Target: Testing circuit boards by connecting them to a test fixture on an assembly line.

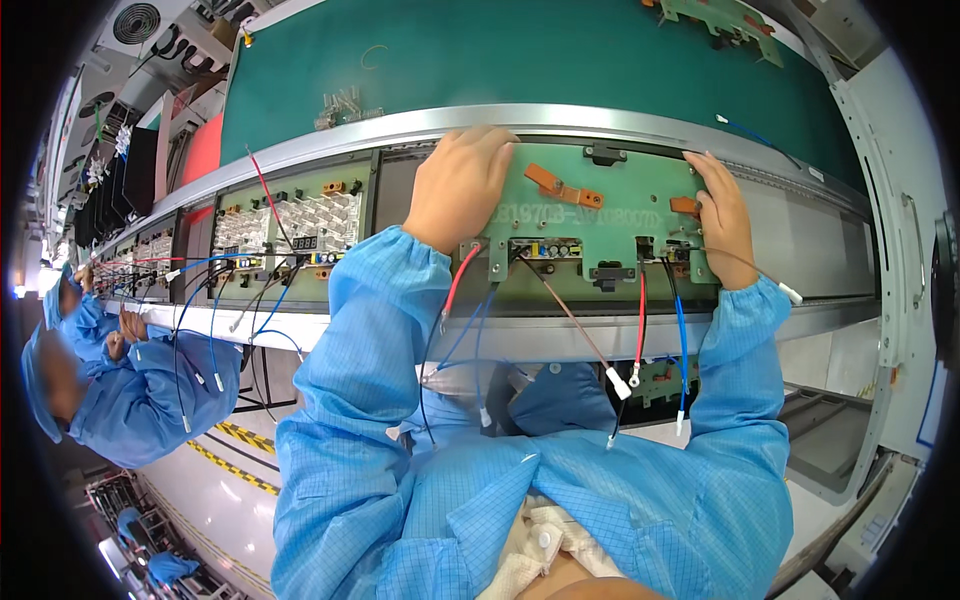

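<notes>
A green fixture plate (585, 205) with orange-brown latches (563, 187) and black clips lies over a circuit board (545, 248), whose parts show through cutouts. My left hand (460, 185) grips the plate's left end, with its fingertips hidden at the far corner. At the right end, my right hand (725, 215) is curled round the edge, fingers bent at the far corner and thumb near a small latch. Between my hands, red, black, brown and blue leads hang over the near rail, among them a red lead (641, 320) with a ring terminal.
Along the line to the left sits another circuit board (290, 225) with loose leads. Beyond the metal rail (400, 122), a green mat (560, 65) bears small metal parts (345, 108), a blue lead and another green fixture (725, 25). Co-workers in blue (150, 395) stand at left.
</notes>
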A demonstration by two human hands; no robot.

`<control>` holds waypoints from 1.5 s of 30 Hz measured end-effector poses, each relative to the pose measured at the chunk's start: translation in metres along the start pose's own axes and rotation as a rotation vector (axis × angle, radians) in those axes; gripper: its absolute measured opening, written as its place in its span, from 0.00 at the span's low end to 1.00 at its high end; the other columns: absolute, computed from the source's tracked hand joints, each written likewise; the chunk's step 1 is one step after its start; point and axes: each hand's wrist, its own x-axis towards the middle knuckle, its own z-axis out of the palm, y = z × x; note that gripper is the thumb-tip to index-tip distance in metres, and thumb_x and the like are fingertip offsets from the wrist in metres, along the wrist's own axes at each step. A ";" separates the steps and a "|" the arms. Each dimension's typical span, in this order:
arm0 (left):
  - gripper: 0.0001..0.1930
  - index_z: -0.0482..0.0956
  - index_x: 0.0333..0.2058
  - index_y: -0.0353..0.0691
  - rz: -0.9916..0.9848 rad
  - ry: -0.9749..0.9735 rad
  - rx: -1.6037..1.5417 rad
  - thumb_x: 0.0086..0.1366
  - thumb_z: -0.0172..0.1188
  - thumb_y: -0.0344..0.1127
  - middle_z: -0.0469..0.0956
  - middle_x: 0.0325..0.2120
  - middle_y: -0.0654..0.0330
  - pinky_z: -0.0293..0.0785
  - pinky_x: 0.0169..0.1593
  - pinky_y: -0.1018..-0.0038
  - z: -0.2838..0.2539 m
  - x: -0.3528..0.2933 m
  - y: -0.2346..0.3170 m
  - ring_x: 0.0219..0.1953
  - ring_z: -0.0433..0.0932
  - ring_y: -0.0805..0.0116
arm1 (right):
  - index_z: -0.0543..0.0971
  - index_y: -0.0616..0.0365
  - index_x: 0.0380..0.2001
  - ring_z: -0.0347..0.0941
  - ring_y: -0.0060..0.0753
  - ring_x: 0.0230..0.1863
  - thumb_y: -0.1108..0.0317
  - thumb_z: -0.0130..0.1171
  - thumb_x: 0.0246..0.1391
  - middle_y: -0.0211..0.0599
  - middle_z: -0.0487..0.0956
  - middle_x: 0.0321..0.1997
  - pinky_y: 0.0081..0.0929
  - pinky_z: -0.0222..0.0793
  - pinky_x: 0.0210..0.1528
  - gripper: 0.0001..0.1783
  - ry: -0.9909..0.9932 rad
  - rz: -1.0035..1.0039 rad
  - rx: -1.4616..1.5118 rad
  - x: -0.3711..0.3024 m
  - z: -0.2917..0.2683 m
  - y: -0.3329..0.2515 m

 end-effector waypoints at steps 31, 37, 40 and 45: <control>0.16 0.76 0.31 0.36 0.000 0.021 0.005 0.66 0.43 0.41 0.76 0.31 0.50 0.69 0.42 0.58 -0.031 -0.070 -0.029 0.38 0.73 0.49 | 0.76 0.58 0.39 0.67 0.41 0.41 0.67 0.45 0.50 0.40 0.73 0.35 0.31 0.60 0.46 0.15 0.025 -0.091 0.005 -0.036 0.014 -0.066; 0.15 0.75 0.30 0.36 0.045 0.001 0.066 0.66 0.43 0.40 0.76 0.30 0.52 0.69 0.42 0.58 -0.036 -0.059 -0.030 0.37 0.73 0.50 | 0.77 0.58 0.39 0.67 0.42 0.40 0.67 0.45 0.51 0.40 0.74 0.36 0.31 0.62 0.45 0.15 0.054 -0.066 0.015 -0.030 0.015 -0.066; 0.14 0.74 0.31 0.36 0.058 -0.012 0.099 0.66 0.43 0.39 0.75 0.31 0.52 0.68 0.42 0.59 -0.037 -0.052 -0.022 0.37 0.72 0.50 | 0.77 0.56 0.42 0.70 0.43 0.45 0.68 0.46 0.51 0.41 0.76 0.41 0.32 0.63 0.48 0.16 0.021 -0.022 0.018 -0.027 0.003 -0.060; 0.11 0.74 0.34 0.38 -0.013 -0.113 0.134 0.64 0.46 0.38 0.74 0.39 0.51 0.67 0.45 0.58 -0.051 -0.038 -0.005 0.44 0.70 0.50 | 0.76 0.51 0.48 0.63 0.43 0.61 0.70 0.46 0.52 0.36 0.74 0.54 0.30 0.57 0.61 0.20 0.020 0.008 0.027 -0.014 -0.006 -0.056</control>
